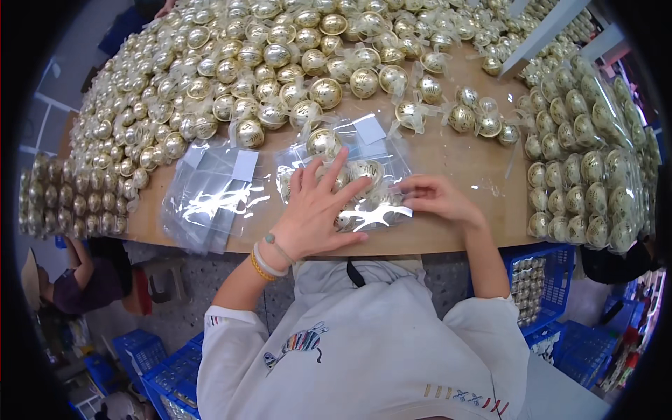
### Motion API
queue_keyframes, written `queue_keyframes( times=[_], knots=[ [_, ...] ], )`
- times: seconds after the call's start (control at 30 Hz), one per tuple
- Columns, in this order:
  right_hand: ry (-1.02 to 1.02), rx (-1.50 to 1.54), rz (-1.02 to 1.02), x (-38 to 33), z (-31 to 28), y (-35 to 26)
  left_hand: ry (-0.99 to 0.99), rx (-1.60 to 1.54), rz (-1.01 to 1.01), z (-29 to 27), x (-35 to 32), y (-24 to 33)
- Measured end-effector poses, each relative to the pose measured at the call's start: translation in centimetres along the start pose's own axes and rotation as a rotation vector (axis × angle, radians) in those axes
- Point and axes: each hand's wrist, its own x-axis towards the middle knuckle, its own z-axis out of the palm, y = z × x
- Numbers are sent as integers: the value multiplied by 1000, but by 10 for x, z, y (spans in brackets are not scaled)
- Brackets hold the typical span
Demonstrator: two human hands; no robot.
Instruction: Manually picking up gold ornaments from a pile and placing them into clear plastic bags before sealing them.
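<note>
A clear plastic bag with several gold patterned ball ornaments inside lies before me, a white label at its far end. Spread flat over the bag is my left hand, fingers apart and covering part of the ornaments. The thumb and fingers of my right hand pinch the bag's right edge. One more gold ball rests at the bag's far end, beyond my left fingertips; I cannot tell whether it is inside. Left of my left hand is a stack of flat, clear bags.
A wide heap of gold balls with pale ribbons covers the table's far side. Packed ball bundles stand at the left and right. A white post rises at the far right. Blue crates sit below; another person is at left.
</note>
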Motion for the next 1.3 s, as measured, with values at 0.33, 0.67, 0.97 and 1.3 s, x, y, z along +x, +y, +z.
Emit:
queue_keyframes(
  times=[0.33,0.67,0.97,1.3],
  knots=[
    [653,-288,-647,-21,60,1,466,-91,-165,5,-21,27],
    [310,-375,-741,4,71,3,1036,-979,-91,-41,2,18],
    [335,-632,-807,-2,81,-13,323,110,208,-103,33,24],
    [256,-454,-719,-5,62,-6,132,44,509,-122,52,11]
  ],
)
